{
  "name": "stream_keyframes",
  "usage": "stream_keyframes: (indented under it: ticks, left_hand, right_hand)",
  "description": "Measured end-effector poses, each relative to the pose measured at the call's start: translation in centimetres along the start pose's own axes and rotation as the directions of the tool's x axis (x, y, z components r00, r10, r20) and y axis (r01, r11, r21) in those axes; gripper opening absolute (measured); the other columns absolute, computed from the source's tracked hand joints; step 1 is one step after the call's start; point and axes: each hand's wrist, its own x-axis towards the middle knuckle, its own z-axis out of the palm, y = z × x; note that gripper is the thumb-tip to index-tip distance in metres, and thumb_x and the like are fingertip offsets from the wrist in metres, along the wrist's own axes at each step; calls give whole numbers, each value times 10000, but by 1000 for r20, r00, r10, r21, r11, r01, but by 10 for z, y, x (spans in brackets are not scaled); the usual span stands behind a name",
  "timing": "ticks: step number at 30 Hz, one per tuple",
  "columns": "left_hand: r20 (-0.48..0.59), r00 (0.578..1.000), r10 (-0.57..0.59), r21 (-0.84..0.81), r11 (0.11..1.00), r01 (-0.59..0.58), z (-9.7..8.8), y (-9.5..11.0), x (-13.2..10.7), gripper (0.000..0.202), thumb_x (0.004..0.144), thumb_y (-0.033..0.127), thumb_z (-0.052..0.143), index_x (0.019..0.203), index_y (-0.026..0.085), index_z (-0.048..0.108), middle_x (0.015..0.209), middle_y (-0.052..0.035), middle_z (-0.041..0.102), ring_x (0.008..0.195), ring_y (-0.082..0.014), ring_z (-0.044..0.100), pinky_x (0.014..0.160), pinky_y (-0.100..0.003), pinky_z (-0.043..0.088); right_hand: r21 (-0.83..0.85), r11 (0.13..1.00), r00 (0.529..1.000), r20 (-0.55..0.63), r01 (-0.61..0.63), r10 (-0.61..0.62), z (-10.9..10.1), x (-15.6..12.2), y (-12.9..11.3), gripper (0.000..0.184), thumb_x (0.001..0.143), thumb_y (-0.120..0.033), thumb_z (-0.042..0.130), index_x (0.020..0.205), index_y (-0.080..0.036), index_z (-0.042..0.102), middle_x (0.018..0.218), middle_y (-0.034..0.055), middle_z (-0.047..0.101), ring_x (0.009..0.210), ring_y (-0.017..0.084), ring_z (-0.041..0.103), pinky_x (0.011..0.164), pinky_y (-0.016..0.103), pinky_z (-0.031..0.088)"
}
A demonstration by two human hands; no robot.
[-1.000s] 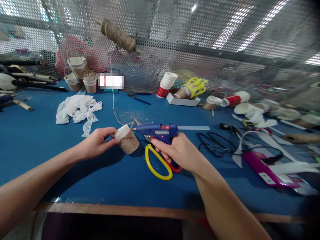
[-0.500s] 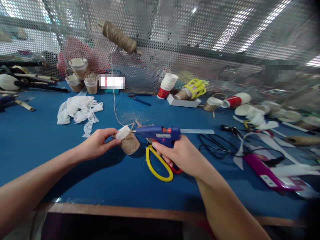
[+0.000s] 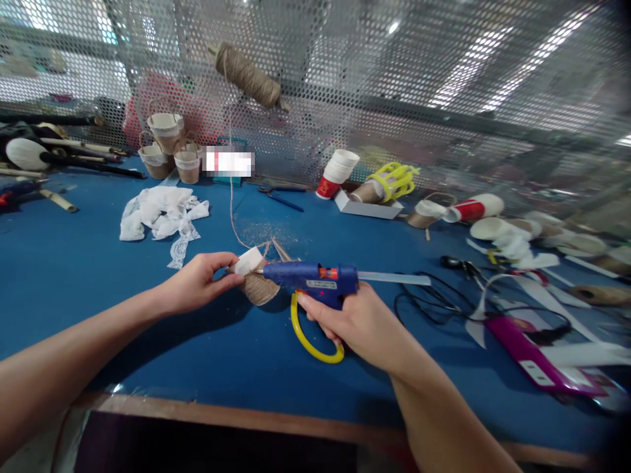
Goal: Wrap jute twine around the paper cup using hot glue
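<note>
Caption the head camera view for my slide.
The left hand holds a twine-wrapped cup while the right hand points a blue glue gun at it.

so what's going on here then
A person's left hand holds a small twine-wrapped cup tilted over the blue table, gripping it at its white end. The right hand holds a blue glue gun, nozzle right at the cup; whether it touches is hard to tell. A twine strand runs down from the spool to the cup. Yellow-handled scissors lie partly hidden behind the gun.
</note>
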Motion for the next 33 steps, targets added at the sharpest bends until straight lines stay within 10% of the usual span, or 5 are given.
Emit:
stream_keyframes:
  ticks: [19, 33]
  left_hand:
    - [4, 1000, 9, -17, 1000, -9, 0, -5, 2, 196, 816, 298, 436, 767, 134, 533, 706, -20, 545, 658, -140, 490, 603, -234, 382]
    - [-67, 997, 47, 27, 999, -46, -4, -10, 5, 215, 801, 322, 425, 708, 143, 501, 650, 10, 482, 624, -130, 441, 589, -236, 358]
  right_hand:
    - [7, 1000, 1000, -25, 6, -6, -6, 17, 9, 424, 773, -351, 510, 398, -179, 410, 337, -39, 444, 354, 61, 430, 448, 196, 387]
    - [361, 932, 985, -152, -20, 80, -15, 47, 35, 163, 704, -244, 609, 612, -134, 531, 402, -60, 454, 351, 39, 391, 379, 180, 287]
